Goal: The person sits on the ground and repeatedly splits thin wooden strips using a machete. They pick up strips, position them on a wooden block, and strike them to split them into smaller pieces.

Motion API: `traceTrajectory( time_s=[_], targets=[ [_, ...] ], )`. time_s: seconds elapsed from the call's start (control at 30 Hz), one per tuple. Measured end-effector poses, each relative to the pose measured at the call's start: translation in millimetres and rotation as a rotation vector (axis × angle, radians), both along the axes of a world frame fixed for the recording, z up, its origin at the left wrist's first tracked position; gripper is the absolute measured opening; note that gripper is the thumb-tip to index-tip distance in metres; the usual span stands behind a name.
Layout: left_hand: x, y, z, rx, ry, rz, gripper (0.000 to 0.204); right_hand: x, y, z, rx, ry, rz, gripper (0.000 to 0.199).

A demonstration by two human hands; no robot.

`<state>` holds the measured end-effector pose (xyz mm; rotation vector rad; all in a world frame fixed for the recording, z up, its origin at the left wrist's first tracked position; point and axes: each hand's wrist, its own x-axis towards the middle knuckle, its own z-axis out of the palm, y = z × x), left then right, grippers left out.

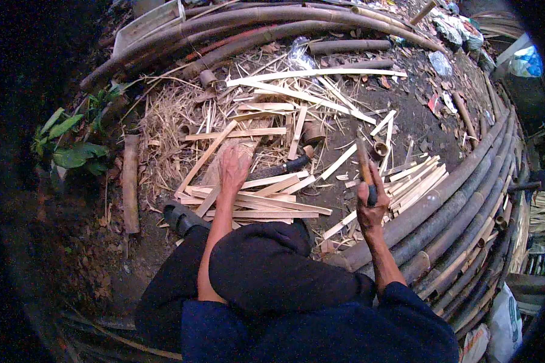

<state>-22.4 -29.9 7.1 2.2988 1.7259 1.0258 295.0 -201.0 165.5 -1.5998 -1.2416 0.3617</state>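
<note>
I sit on the ground with my knees drawn up in dark trousers. My left hand point(232, 169) reaches forward, fingers spread, and rests on a heap of split bamboo strips point(257, 202) lying on the soil. My right hand point(370, 206) is closed around the dark handle of a blade tool point(363, 162), held upright with its rusty blade pointing away from me. A second stack of short pale strips point(415, 181) lies just right of that hand. A dark sandal point(180, 216) is on my left foot beside the heap.
Long bamboo poles point(460, 199) curve along the right side and others point(254, 24) lie across the top. Short cut bamboo rings point(313, 132), dry straw point(169, 121), a short log point(130, 181), green leaves point(72, 151) and litter lie around.
</note>
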Motion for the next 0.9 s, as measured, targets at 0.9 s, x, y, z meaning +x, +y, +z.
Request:
traceTrajectory(
  time_s=[0.9],
  targets=[
    [-229,-114,93,-0.690,0.027,0.076,0.028,102,313,-198,-0.179,-0.864,0.239,0.062]
  ],
)
